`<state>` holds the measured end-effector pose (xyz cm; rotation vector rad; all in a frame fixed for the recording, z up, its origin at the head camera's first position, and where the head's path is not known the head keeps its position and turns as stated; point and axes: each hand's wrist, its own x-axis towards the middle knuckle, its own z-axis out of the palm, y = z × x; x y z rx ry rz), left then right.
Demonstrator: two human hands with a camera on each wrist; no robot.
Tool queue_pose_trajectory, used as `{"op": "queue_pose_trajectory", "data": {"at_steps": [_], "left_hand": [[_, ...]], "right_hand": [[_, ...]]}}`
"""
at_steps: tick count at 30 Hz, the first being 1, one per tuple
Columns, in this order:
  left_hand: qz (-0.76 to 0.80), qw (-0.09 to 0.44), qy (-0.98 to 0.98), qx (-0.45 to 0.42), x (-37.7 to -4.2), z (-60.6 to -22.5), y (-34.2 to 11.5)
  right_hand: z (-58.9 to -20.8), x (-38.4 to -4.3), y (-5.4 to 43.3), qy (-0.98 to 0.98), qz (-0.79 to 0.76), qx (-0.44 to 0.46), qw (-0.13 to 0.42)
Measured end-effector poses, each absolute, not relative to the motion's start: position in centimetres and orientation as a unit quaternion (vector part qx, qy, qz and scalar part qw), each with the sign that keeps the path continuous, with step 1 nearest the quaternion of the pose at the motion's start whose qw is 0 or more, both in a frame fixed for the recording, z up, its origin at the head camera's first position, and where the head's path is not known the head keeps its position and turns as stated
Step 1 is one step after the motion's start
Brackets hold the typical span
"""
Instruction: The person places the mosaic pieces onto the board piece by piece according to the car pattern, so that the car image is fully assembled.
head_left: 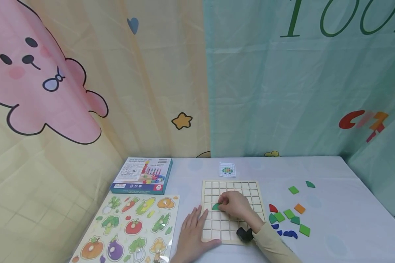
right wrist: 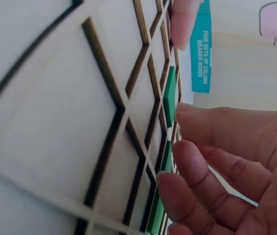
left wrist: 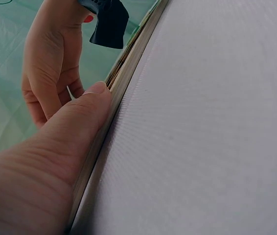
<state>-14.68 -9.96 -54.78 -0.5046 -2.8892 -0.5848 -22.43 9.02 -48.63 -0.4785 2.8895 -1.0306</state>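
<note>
Admittedly, we see only part of the gridded board (head_left: 217,190), since the right hand (head_left: 236,205) covers some of its middle cells. That hand's fingers are bent, their tips beside a green piece (head_left: 215,207) lying on the board left of its middle; whether they pinch anything, we cannot tell. From the right wrist, further green material (right wrist: 156,213) shows by the fingertips, partly hidden, and we cannot say whether it is one piece or two. A black device (head_left: 244,234) at the right wrist hides more cells near the board's lower right corner.

Our left hand (head_left: 193,233) is spread at the lower left corner, thumb on the near edge; its own wrist view shows the board edge-on, hiding the grid.

Right of the board, loose pieces in green, red, orange and blue lie on the counter (head_left: 335,219). Beyond the board is a small card (head_left: 227,170), its print too small to make out fully. To the left are a box (head_left: 141,176) and a vegetable sheet (head_left: 148,228), cut off at the bottom of the head view
</note>
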Motion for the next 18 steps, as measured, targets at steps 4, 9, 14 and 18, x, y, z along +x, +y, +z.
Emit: {"op": "queue_pose_trajectory", "data": {"at_steps": [4, 9, 14, 18], "left_hand": [[-0.192, 0.082, -0.963, -0.172, -14.7, -54.8, -10.0], [-0.195, 0.090, -0.961, -0.175, -14.6, -54.8, -10.1], [-0.198, 0.084, -0.961, -0.174, -14.6, -54.9, -10.1], [-0.199, 0.082, -0.961, -0.174, -14.7, -55.0, -10.0]], "right_hand": [[-48.5, -22.0, 9.9, 0.930, -0.337, -0.148, 0.009], [-48.3, -21.5, 11.2, 0.932, -0.338, -0.133, -0.005], [-48.1, -20.7, 13.0, 0.930, -0.352, -0.106, -0.011], [-47.8, -20.0, 15.0, 0.928, -0.359, -0.096, -0.016]]}}
